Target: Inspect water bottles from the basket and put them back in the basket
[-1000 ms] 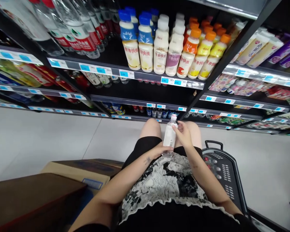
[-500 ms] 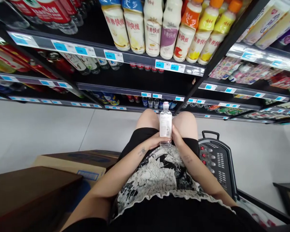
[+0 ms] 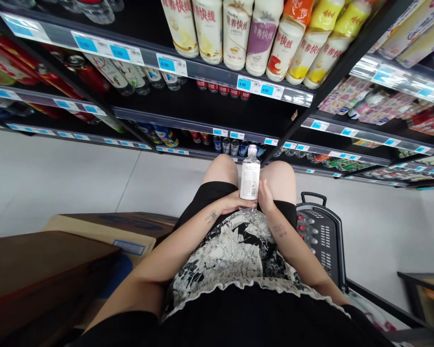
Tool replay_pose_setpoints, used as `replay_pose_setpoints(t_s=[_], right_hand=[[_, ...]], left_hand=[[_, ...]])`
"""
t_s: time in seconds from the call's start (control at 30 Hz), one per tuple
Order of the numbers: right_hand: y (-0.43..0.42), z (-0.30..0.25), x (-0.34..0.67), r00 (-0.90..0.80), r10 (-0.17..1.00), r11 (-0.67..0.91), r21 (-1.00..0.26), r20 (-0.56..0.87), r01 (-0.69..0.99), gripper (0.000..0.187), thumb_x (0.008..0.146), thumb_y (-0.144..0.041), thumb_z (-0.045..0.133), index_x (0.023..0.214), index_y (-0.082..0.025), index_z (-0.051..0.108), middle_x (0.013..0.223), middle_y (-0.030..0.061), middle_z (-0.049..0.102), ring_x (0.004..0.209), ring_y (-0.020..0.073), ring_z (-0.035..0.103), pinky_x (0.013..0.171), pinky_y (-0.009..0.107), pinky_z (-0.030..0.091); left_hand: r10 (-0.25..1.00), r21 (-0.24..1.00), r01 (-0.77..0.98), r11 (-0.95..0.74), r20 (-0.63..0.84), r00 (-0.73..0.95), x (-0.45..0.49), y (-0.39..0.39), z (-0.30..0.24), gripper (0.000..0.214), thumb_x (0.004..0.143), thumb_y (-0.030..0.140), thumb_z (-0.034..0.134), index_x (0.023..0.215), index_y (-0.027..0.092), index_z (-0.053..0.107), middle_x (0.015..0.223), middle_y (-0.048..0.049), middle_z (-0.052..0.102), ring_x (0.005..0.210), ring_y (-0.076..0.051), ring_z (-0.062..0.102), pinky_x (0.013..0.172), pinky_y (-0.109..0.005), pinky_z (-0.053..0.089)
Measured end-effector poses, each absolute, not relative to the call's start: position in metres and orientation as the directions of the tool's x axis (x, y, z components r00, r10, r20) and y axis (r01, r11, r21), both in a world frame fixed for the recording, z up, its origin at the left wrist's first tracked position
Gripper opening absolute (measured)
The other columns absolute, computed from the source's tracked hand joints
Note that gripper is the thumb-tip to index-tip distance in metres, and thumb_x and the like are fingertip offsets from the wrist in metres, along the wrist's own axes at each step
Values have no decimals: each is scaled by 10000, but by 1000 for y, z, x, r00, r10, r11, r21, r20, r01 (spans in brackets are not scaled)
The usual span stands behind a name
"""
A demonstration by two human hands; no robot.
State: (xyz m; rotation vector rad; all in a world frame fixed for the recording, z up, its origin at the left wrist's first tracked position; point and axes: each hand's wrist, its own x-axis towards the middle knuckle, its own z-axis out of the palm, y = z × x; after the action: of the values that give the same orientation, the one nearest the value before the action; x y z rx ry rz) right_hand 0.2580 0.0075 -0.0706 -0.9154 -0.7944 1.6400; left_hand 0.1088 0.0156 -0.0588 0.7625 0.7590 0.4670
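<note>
A small clear water bottle (image 3: 250, 176) with a white label and white cap stands upright on my lap, between my knees. My left hand (image 3: 234, 201) wraps round its lower part from the left. My right hand (image 3: 264, 196) presses against its base from the right, fingers closed on it. Both forearms run down from the bottle toward the camera over a black-and-white patterned top. I am seated in front of a black store shelf (image 3: 217, 82).
Tall milk-drink bottles (image 3: 260, 33) fill the top shelf above blue price tags; cans (image 3: 231, 145) sit on a lower shelf. A black shopping basket (image 3: 323, 238) stands at my right. Cardboard boxes (image 3: 104, 233) and a brown surface (image 3: 39, 270) lie at my left. The floor is pale tile.
The bottle has gone from tilted to upright. My right hand slid from its upper part down to its base. The view tipped downward a little.
</note>
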Motion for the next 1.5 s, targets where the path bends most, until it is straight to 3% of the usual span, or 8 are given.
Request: replay_pose_setpoints(t_s=[0.2,0.57,0.93,1.5], right_hand=[[11,-73,258,-162,971,-233,-855,-176,-463,628,840,-759,552,1050,-192,722,1174,90,723,1389,305,480,1150,484,451],[14,-76,261,-168,974,-214,-863,-153,-458,688,847,-794,505,1128,-198,702,1267,84,688,1436,286,423,1183,489,404],[12,-71,262,-169,971,-228,-865,-168,-447,739,842,-812,500,1205,-194,680,1291,86,679,1435,291,429,1182,469,411],[12,-70,263,-175,970,-229,-883,-171,-409,736,870,-782,487,1293,-199,638,1331,77,659,1446,301,416,1175,483,426]], left_hand=[[609,749,-91,656,-453,651,109,21,-55,606,491,181,977,1029,95,710,1002,-122,744,1006,-268,685,1024,-420,482],[583,687,-140,713,-471,662,110,22,-51,715,495,104,966,1153,131,686,1147,-127,725,1118,-263,667,1149,-469,385],[576,715,-91,693,-473,666,112,23,-50,595,534,133,954,1075,106,708,1082,-127,738,1092,-269,678,1133,-467,412],[577,699,-131,703,-452,680,112,24,-64,618,530,138,951,1091,106,695,1123,-136,718,1097,-252,666,1126,-457,404]])
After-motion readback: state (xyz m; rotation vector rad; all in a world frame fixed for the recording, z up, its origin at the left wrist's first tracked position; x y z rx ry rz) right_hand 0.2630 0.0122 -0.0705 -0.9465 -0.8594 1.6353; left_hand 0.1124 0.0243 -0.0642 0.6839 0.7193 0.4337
